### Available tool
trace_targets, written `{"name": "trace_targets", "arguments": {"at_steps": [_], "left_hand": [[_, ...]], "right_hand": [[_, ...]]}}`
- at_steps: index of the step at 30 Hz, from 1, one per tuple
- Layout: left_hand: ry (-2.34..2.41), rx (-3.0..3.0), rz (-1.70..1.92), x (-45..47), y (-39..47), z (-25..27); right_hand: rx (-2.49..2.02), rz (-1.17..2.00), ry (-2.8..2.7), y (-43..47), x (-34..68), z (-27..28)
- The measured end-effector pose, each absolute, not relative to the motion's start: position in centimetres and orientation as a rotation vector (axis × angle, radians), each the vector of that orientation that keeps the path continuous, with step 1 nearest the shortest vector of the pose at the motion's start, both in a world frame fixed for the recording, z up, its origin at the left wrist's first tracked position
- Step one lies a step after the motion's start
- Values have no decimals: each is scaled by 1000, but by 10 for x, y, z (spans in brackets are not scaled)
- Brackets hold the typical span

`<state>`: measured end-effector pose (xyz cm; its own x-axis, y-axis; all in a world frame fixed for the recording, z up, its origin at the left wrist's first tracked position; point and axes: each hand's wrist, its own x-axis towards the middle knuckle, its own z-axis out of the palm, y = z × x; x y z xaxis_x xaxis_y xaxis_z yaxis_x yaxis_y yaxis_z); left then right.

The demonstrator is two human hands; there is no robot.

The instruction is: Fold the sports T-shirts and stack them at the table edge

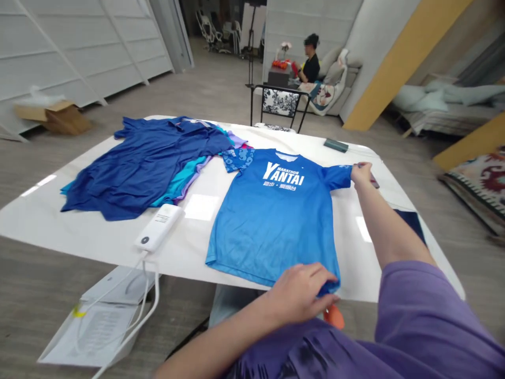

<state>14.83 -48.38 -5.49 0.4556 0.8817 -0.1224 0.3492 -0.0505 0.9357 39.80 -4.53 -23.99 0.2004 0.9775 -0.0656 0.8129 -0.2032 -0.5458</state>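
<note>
A blue T-shirt [276, 221] with white "Marathon Yantai" lettering lies spread face up on the white table [366, 263], its neck pointing away from me. Out at the far right, my right hand [361, 172] is closed on the end of the shirt's right-hand sleeve and pulls it straight. Close to my body, my left hand [300, 292] has its thumb and fingers around the bottom right corner of the hem, where the cloth bunches slightly. An orange rounded object [334, 317] shows just below that hand; its kind is unclear.
A pile of shirts [138, 163], dark blue on top, covers the table's left. Nearer stands a white power strip-like box [160, 227] with cables hanging off the edge. A dark green case [335, 145] lies at the back. Beyond are a chair [279, 102] and a seated person [311, 66].
</note>
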Motion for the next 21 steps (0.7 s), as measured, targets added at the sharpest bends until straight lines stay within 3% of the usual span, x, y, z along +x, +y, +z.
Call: {"name": "trace_targets", "arguments": {"at_steps": [3,8,13,17,21], "left_hand": [[1149,1674,612,136,-478,-59],[1636,1787,380,55,-494,-104],[1831,1803,92,10,-550,-124],[1864,1804,46,4,-603,-101],[1902,1759,-11,-11,-611,-74]], "right_hand": [[-2195,493,-1760,-86,443,-220],[-1586,1003,-2390,-249,454,-173],[-1483,1078,-2559,-401,450,-138],[-1434,1138,-2606,-435,463,-116],[-1446,1133,-2567,-413,466,-97]]}}
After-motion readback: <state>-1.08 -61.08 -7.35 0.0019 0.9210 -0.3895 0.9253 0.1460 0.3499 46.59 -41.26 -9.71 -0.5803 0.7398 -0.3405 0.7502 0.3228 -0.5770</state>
